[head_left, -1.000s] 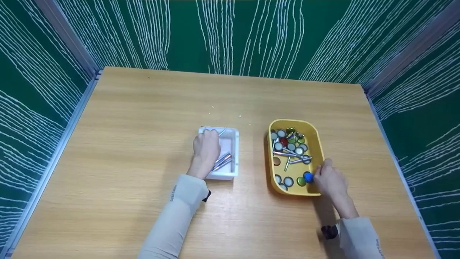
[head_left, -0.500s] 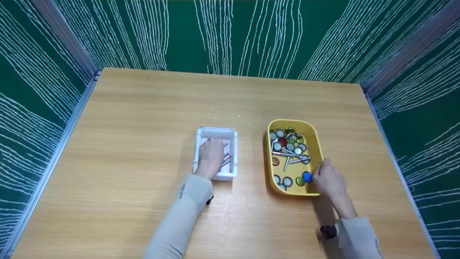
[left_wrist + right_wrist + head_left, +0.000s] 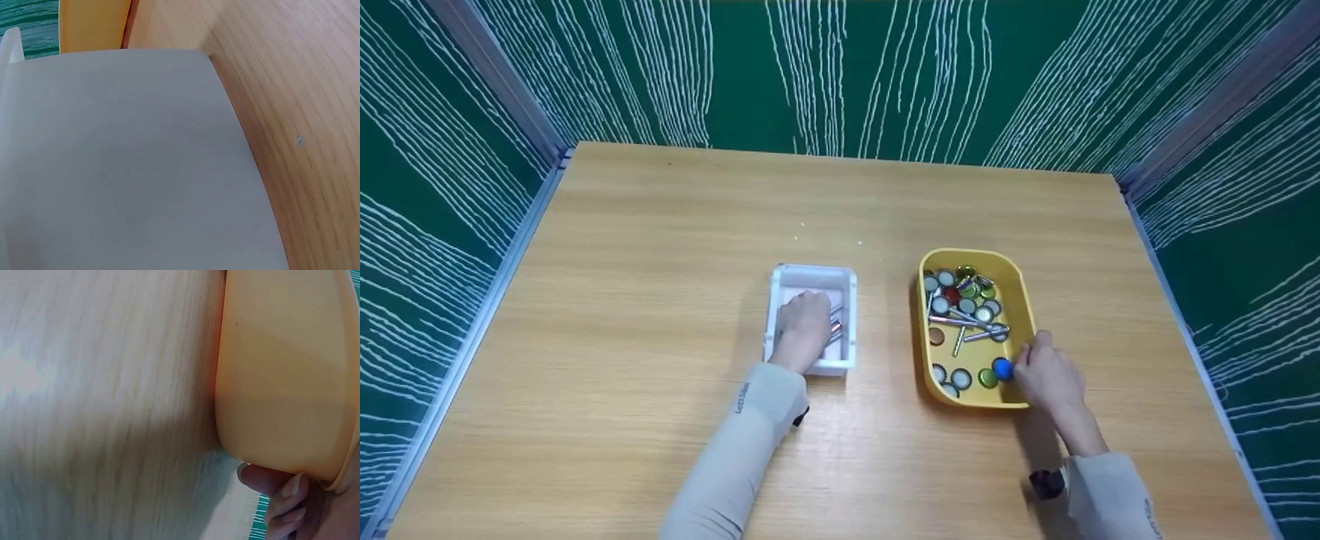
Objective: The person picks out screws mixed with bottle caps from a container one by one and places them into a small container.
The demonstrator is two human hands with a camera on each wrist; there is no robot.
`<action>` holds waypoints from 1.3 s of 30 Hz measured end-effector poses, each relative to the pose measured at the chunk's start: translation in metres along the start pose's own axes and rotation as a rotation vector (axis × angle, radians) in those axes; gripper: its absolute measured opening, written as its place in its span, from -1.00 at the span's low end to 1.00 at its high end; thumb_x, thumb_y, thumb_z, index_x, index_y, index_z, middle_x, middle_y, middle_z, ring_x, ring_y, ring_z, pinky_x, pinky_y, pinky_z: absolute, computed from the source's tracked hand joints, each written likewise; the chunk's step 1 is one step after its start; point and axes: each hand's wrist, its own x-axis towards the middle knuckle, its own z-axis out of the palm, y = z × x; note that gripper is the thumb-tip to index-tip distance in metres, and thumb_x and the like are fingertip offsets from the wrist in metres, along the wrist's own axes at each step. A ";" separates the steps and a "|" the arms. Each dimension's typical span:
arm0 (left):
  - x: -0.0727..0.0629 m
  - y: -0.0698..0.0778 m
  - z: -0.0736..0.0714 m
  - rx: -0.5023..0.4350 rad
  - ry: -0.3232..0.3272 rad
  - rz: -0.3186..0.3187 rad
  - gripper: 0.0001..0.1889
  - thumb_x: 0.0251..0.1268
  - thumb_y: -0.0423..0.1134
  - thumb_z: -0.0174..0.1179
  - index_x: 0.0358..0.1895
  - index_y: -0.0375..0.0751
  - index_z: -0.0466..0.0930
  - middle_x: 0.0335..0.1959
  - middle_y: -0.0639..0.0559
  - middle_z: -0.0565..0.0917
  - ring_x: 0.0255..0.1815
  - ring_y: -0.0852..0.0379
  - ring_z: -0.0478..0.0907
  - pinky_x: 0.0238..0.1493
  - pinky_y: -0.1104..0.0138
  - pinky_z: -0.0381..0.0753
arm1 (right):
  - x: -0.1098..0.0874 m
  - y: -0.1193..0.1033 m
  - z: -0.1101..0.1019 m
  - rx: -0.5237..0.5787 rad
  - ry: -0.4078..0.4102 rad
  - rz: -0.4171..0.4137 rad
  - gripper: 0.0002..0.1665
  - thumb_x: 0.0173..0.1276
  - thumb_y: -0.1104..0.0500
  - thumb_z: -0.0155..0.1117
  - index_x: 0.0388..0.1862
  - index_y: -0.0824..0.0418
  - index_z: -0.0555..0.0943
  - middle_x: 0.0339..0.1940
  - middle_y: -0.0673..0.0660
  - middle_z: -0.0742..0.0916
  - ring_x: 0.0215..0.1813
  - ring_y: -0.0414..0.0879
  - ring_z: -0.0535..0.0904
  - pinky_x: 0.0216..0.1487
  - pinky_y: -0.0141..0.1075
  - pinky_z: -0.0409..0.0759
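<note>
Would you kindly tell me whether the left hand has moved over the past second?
Yes: judged against the white box in the head view, the left hand has shifted rightward and away from the box's far rim.

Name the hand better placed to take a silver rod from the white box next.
Likely the left hand: it reaches into the white box, beside the silver rods. The right hand is farther off, holding the yellow bin.

I see a desk (image 3: 660,225) of pale, grained wood, a few tiny white specks (image 3: 859,242) scattered on it. Green walls (image 3: 744,82), streaked in wavy white, stand along its back and both sides. Greyish posts (image 3: 495,75) mark the two far corners, bluish rails (image 3: 471,341) the side edges.
</note>
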 end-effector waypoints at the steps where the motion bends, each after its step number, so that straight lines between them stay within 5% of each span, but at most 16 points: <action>1: 0.000 0.000 0.000 -0.002 0.004 0.003 -0.81 0.43 -0.36 0.04 -0.16 -0.25 0.68 -0.27 -0.13 0.72 -0.30 0.04 0.64 -0.23 0.18 0.71 | 0.000 0.000 0.000 0.000 0.000 0.001 -0.64 0.53 0.06 -0.25 -0.12 0.39 0.30 -0.34 0.51 0.64 -0.37 0.32 0.60 -0.47 0.04 0.44; 6: 0.000 0.003 -0.007 -0.053 0.102 0.015 -0.80 0.40 -0.39 0.05 -0.12 -0.31 0.69 -0.23 -0.17 0.73 -0.25 -0.03 0.70 -0.24 0.15 0.72 | 0.001 0.001 0.000 -0.001 0.006 0.001 -0.63 0.53 0.07 -0.26 -0.11 0.40 0.29 -0.33 0.55 0.64 -0.34 0.38 0.61 -0.46 0.09 0.45; 10: 0.005 0.012 -0.024 -0.099 0.254 0.033 -0.79 0.37 -0.37 0.07 -0.08 -0.34 0.66 -0.18 -0.22 0.73 -0.22 -0.09 0.73 -0.27 0.16 0.72 | 0.001 0.000 -0.001 -0.004 0.013 0.003 -0.61 0.53 0.07 -0.26 -0.09 0.42 0.30 -0.35 0.55 0.63 -0.37 0.35 0.60 -0.48 0.07 0.45; 15: 0.008 0.029 -0.046 -0.007 0.415 0.073 -0.78 0.32 -0.28 0.13 -0.07 -0.26 0.65 -0.23 -0.13 0.75 -0.29 0.00 0.72 -0.27 0.24 0.70 | 0.003 -0.001 -0.003 -0.003 0.002 0.005 -0.60 0.54 0.06 -0.27 -0.06 0.42 0.29 -0.37 0.50 0.63 -0.41 0.26 0.58 -0.50 0.01 0.44; 18: 0.008 0.043 -0.054 0.040 0.476 0.110 -0.71 0.27 -0.23 0.17 0.02 -0.18 0.64 -0.13 -0.07 0.75 -0.17 0.02 0.71 -0.11 0.24 0.68 | 0.003 -0.002 -0.003 0.000 -0.004 0.006 -0.60 0.54 0.07 -0.27 -0.05 0.42 0.30 -0.42 0.44 0.61 -0.45 0.19 0.56 -0.52 -0.05 0.43; 23: 0.006 0.071 -0.058 0.022 0.443 0.266 -0.56 0.25 -0.17 0.22 0.20 -0.16 0.54 0.10 -0.06 0.67 0.13 0.00 0.59 0.23 0.20 0.53 | 0.002 -0.001 -0.003 0.008 -0.008 0.018 -0.60 0.55 0.07 -0.26 -0.05 0.42 0.30 -0.44 0.38 0.60 -0.47 0.14 0.54 -0.54 -0.12 0.40; 28: 0.007 0.093 -0.049 -0.014 0.356 0.443 -0.56 0.29 -0.30 0.14 0.26 -0.16 0.47 0.17 -0.08 0.61 0.22 0.02 0.54 0.36 0.20 0.44 | 0.002 0.000 -0.002 0.013 -0.022 0.021 -0.62 0.55 0.06 -0.26 -0.05 0.40 0.30 -0.42 0.38 0.60 -0.46 0.14 0.53 -0.53 -0.12 0.40; 39: 0.009 0.129 -0.003 0.258 0.334 0.588 -0.51 0.27 -0.02 0.24 0.25 -0.04 0.50 0.14 0.06 0.63 0.16 0.11 0.56 0.29 0.22 0.48 | 0.000 0.002 0.001 0.013 0.025 0.012 -0.62 0.52 0.08 -0.22 -0.07 0.42 0.30 -0.37 0.53 0.63 -0.39 0.34 0.60 -0.49 0.06 0.44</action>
